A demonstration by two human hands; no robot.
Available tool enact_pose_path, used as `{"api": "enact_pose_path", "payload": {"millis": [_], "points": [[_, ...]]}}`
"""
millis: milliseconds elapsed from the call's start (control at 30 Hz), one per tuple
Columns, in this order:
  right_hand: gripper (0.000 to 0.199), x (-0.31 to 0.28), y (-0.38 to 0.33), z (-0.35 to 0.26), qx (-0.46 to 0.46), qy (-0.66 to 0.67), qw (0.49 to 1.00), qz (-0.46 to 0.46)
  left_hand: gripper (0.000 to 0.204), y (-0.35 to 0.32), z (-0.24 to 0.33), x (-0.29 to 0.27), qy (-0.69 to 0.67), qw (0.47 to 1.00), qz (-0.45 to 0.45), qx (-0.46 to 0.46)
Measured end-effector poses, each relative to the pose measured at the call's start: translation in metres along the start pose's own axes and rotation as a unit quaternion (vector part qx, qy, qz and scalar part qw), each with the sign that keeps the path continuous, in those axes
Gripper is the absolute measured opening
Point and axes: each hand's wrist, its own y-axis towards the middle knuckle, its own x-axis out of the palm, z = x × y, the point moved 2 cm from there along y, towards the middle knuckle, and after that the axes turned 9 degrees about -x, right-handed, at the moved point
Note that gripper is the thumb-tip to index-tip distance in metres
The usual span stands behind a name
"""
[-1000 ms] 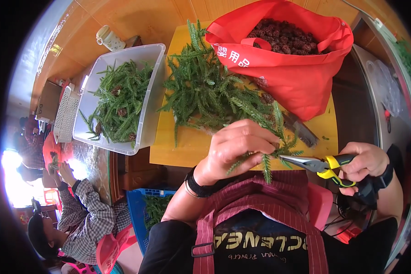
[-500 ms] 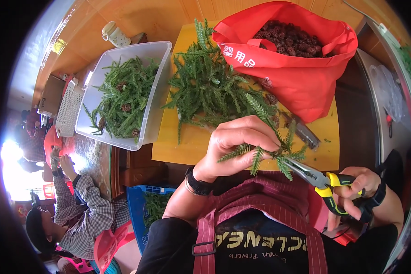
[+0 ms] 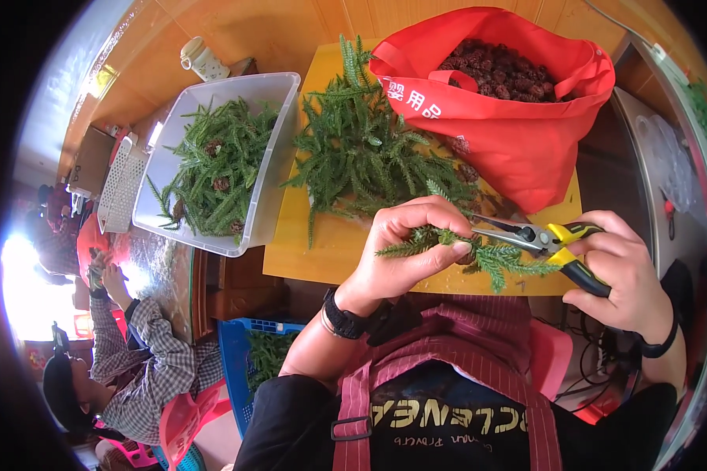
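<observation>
Left hand (image 3: 404, 251) closed around a green needle-leaved sprig (image 3: 479, 253), thumb and fingers pinching its stem, held above the near edge of the yellow table (image 3: 322, 243). Right hand (image 3: 624, 271) wrapped shut on the yellow-and-black handles of pruning shears (image 3: 546, 239), blades pointing left and meeting the sprig just beside the left thumb. Behind, on the table: a loose pile of green sprigs (image 3: 369, 157) at the centre, a red bag (image 3: 518, 133) of dark cones at the far right corner, and a clear plastic bin (image 3: 220, 157) of cuttings beside the left edge.
</observation>
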Motion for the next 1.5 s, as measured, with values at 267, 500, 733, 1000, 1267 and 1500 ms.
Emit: {"api": "enact_pose_path", "payload": {"millis": [267, 500, 733, 1000, 1267, 1500], "points": [[0.029, 0.006, 0.0, 0.005, -0.018, 0.02, 1.0, -0.004, 0.012, 0.002, -0.003, 0.0, -0.019, 1.0, 0.006, -0.008], [0.033, 0.016, -0.005, 0.01, -0.004, 0.058, 0.998, 0.004, 0.013, 0.002, -0.003, 0.0, -0.016, 1.0, -0.005, -0.018], [0.034, 0.019, -0.008, 0.012, -0.005, 0.088, 0.996, 0.005, 0.007, 0.006, -0.004, 0.002, 0.022, 1.0, -0.009, 0.003], [0.035, 0.013, -0.011, 0.006, 0.006, 0.022, 0.999, -0.035, 0.008, 0.006, -0.006, 0.005, 0.033, 0.999, -0.001, -0.005], [0.035, 0.009, -0.014, 0.001, 0.004, -0.018, 0.999, -0.047, 0.01, 0.008, -0.007, 0.008, 0.043, 0.999, 0.005, 0.012], [0.024, 0.011, -0.013, -0.001, 0.007, -0.031, 0.999, -0.014, 0.009, 0.008, -0.011, 0.009, 0.032, 0.999, 0.008, 0.001]]}}
